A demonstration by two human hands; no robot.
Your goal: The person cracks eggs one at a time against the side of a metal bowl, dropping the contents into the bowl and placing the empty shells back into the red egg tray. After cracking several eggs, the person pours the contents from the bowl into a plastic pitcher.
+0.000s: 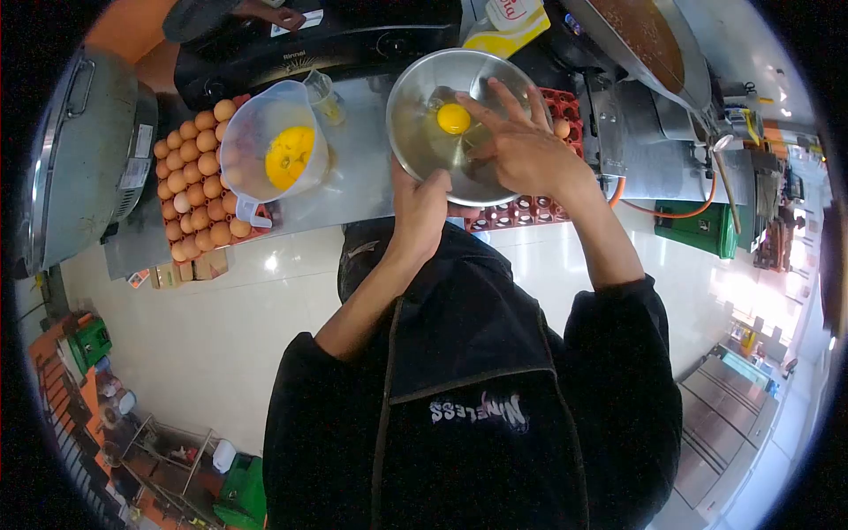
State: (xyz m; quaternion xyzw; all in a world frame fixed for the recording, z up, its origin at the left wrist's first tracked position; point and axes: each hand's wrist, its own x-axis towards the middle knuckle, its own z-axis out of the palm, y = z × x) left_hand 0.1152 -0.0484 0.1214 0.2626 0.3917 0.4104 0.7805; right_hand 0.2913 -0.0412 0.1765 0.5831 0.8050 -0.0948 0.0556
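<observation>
The right hand's fingers [508, 115] are spread apart inside a metal bowl [408, 119], with the index fingertip close to a single egg yolk [453, 118]; whether they touch the egg or the bowl's wall, I cannot tell. The right hand [528, 152] reaches in over the far right rim. The left hand [420, 210] grips the near left rim, its thumb hooked over the edge and its other fingers mostly hidden beneath. The bowl sits above the front of the counter [360, 168], partly covering a red egg tray [521, 212] that has one egg [562, 129] showing. To the left stand a small clear cup [325, 99] and a plastic jug [237, 168] with several yolks [290, 157] inside, beside a tray full of brown eggs [189, 177]. Behind them is a black stove [296, 62].
</observation>
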